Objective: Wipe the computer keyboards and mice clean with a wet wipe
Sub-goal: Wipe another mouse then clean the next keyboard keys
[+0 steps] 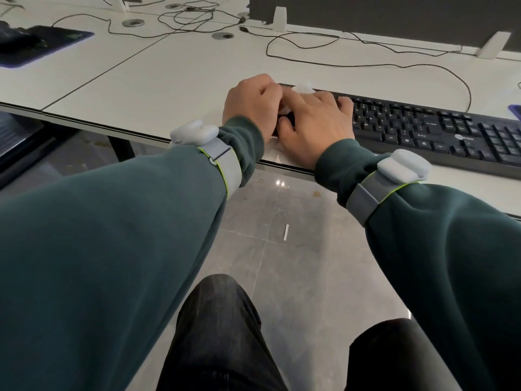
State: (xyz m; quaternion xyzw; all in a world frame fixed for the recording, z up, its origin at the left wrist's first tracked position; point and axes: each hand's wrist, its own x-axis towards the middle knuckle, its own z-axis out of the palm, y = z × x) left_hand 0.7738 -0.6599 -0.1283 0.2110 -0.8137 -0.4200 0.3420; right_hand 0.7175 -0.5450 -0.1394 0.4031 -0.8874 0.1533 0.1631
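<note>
The keyboard runs its long axis off to the right of both hands, which meet at its left end, right hand pressing the wet wipe flat-fingered on the keys, left hand curled beside it, on what I cannot tell.

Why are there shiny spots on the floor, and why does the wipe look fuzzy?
Head view: the glossy floor mirrors lights as small glare spots; head view again: the wipe is smeared, likely motion blur, while the keyboard looks sharp.
</note>
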